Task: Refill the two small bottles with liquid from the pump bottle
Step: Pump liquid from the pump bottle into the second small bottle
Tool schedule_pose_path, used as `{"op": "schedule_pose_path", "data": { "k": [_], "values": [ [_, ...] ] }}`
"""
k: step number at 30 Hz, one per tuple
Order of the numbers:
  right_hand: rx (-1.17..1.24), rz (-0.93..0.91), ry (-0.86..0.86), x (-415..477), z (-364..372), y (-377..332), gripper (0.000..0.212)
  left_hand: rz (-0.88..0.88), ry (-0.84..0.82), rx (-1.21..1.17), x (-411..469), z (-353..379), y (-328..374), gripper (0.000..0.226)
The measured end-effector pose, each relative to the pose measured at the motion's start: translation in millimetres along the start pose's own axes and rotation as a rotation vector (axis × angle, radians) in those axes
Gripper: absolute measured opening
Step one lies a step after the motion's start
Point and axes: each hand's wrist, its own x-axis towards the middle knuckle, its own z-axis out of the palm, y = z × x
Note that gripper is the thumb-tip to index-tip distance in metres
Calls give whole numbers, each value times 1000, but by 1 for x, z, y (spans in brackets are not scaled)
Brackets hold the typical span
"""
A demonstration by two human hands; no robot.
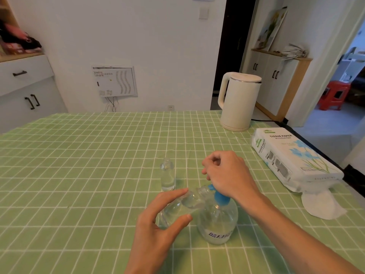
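A clear pump bottle (217, 224) with a blue pump head (220, 197) stands near the table's front. My right hand (227, 175) rests on top of the pump head, fingers curled. My left hand (158, 216) holds a small clear bottle (183, 204) tilted, its open mouth up against the blue nozzle. A second small clear bottle (167, 177) stands upright and uncapped just behind, apart from both hands. A little liquid shows in its bottom.
The table has a green checked cloth (88, 165). A cream electric kettle (239, 101) stands at the back right. A pack of tissue paper (292, 159) lies along the right edge with a loose tissue (320, 206) in front of it.
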Motion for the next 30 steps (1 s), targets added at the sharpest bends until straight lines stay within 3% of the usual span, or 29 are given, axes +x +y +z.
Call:
{"op": "schedule_pose_path", "data": {
  "k": [30],
  "values": [
    [4, 36, -19, 1, 7, 8, 29, 11, 3, -17, 1, 2, -7, 52]
  ]
}}
